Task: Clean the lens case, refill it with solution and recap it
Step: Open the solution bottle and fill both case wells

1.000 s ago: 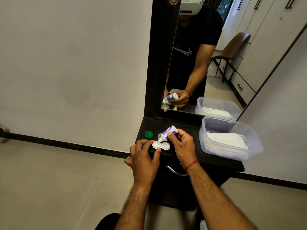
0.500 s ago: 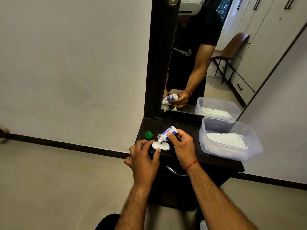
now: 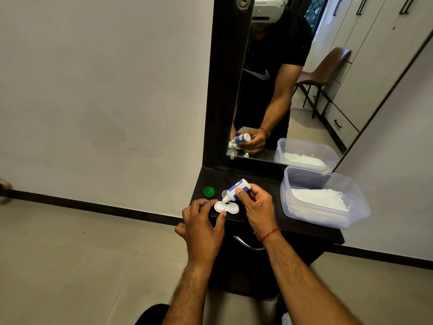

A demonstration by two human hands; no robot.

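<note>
A white two-well lens case [image 3: 226,207] lies uncapped on the dark dresser top [image 3: 262,181]. My left hand [image 3: 202,221] pinches its left end between thumb and fingers. My right hand [image 3: 256,207] grips a small white-and-blue solution bottle [image 3: 236,190], tilted with its nozzle pointing down over the left well. A green cap [image 3: 209,191] rests on the dresser top to the left of the case. A clear cap [image 3: 224,193] sits just behind the bottle's nozzle.
A clear plastic tub [image 3: 328,184] holding white tissues stands on the right of the dresser top. A dark-framed mirror [image 3: 281,78] rises behind. A drawer handle [image 3: 247,245] sticks out under the front edge. The dresser top's left edge is close to the green cap.
Almost nothing has moved: both hands, the bottle and the case keep the same pose, with the nozzle staying over the left well.
</note>
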